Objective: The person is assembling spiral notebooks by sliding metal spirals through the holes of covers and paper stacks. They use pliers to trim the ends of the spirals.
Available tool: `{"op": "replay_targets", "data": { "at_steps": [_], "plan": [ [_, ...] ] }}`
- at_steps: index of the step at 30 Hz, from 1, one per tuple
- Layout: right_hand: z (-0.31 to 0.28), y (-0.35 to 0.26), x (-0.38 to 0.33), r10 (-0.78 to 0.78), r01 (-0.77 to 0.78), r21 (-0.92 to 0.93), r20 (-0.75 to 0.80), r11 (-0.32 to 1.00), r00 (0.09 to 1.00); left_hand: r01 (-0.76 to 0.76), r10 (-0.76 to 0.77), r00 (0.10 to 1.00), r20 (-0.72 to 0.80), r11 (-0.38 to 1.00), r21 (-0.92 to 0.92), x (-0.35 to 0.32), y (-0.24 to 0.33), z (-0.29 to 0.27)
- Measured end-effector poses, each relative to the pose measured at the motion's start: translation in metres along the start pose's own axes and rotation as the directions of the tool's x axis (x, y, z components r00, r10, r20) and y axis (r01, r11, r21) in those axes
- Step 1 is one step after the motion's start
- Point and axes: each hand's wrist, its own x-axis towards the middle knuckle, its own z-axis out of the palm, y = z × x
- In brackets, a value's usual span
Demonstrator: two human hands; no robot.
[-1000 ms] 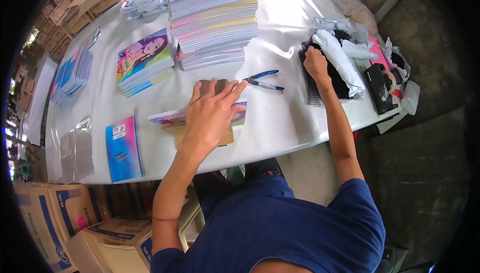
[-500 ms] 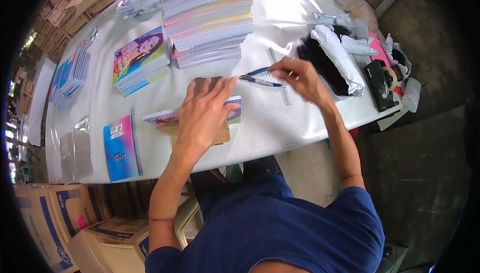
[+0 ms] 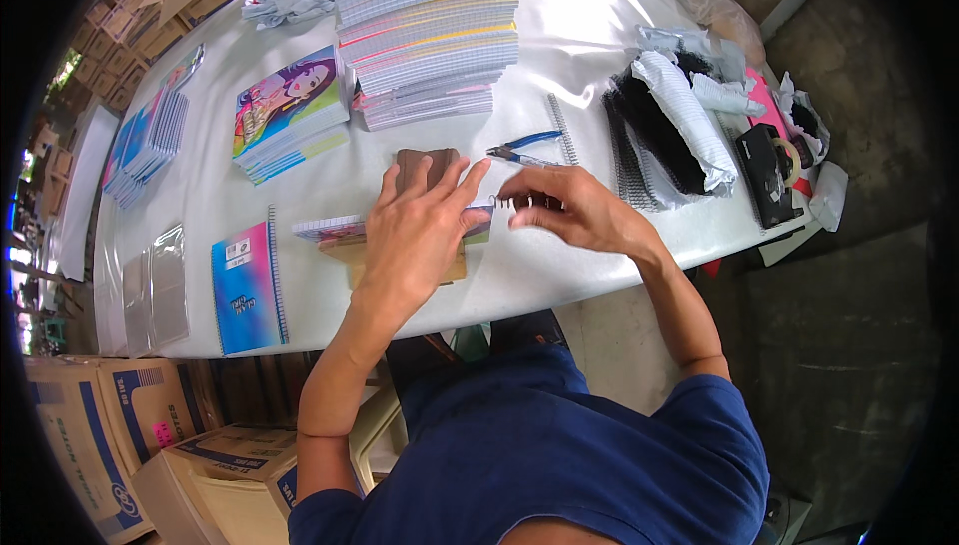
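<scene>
My left hand (image 3: 418, 223) lies flat with spread fingers on an unbound notebook (image 3: 335, 229) that rests on a wooden block (image 3: 422, 167) on the white table (image 3: 559, 275). My right hand (image 3: 571, 211) pinches a wire spiral binding (image 3: 502, 202) at the notebook's right edge. Blue-handled pliers (image 3: 521, 149) lie just beyond my hands, next to a loose spiral (image 3: 562, 129).
A tall stack of ruled paper blocks (image 3: 430, 30) and a pile of colourful-cover notebooks (image 3: 290, 113) stand at the back. A finished blue notebook (image 3: 246, 288) lies left. Black spirals and white bags (image 3: 667, 123) and a tape dispenser (image 3: 767, 171) sit right. Cardboard boxes (image 3: 90, 425) stand below left.
My right hand came back from the pile of spirals at the right with a wire spiral and brought it to the notebook's edge. My left hand stayed pressed on the notebook.
</scene>
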Motion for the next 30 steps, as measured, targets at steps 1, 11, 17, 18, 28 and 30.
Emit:
{"op": "replay_targets", "data": {
  "at_steps": [1, 11, 17, 18, 28, 30],
  "plan": [
    [0.005, -0.003, -0.001, -0.085, 0.080, -0.063, -0.083, 0.995, 0.993, -0.003, 0.003, 1.000, -0.013, 1.000, -0.016, 0.000, 0.001, 0.000],
    [-0.022, 0.053, 0.054, 0.147, -0.095, -0.169, 0.330, 0.981, 0.933, -0.021, 0.026, 0.977, 0.211, 0.999, -0.024, 0.001, 0.017, -0.015],
    [0.074, 0.097, 0.097, -0.365, 0.395, -0.480, 0.158, 0.784, 0.917, -0.144, 0.145, 0.972, 0.184, 0.989, -0.019, 0.000, 0.010, -0.007],
    [0.082, 0.098, 0.098, -0.392, 0.410, -0.594, 0.167, 0.693, 0.905, -0.094, 0.109, 0.950, 0.291, 0.993, -0.065, -0.001, 0.009, -0.010],
    [-0.025, 0.035, 0.045, -0.135, 0.072, 0.164, 0.413, 0.984, 0.901, 0.053, -0.067, 0.980, -0.190, 0.996, -0.077, -0.007, -0.013, 0.002],
    [-0.026, 0.036, 0.041, -0.059, -0.022, 0.215, 0.364, 0.976, 0.929, 0.067, -0.087, 0.978, -0.191, 0.992, -0.107, -0.006, -0.012, 0.001]
  ]
}}
